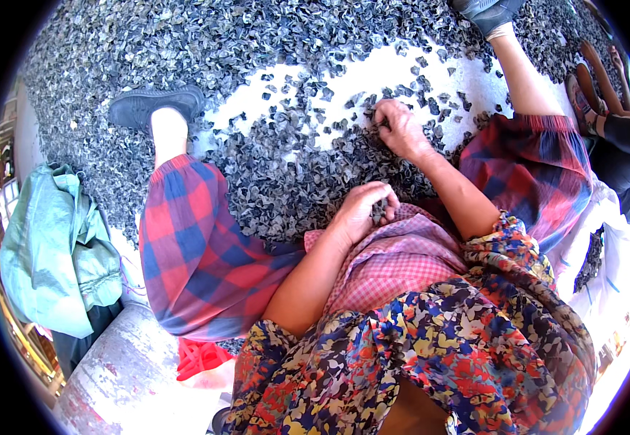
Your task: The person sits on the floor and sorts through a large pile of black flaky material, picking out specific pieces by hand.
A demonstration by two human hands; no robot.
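Dark, crinkled pieces that look like dried wood ear mushrooms (271,177) lie thickly spread in front of me and between my legs. My left hand (360,212) is near my lap, its fingers curled round a few of these pieces. Farther out and to the right, my right hand (402,132) hangs over the edge of a thinly covered white patch (373,69). Its fingers are bent and pressed together; what they pinch, if anything, is too small to make out. Loose pieces lie scattered around that hand.
My legs stretch out either side, with a dark shoe (157,107) on the left. A green jacket (57,239) hangs at the left, by a worn grey cylinder (123,366). Red straps (200,357) lie near it. A white sack (605,232) and another person's legs (605,87) are at right.
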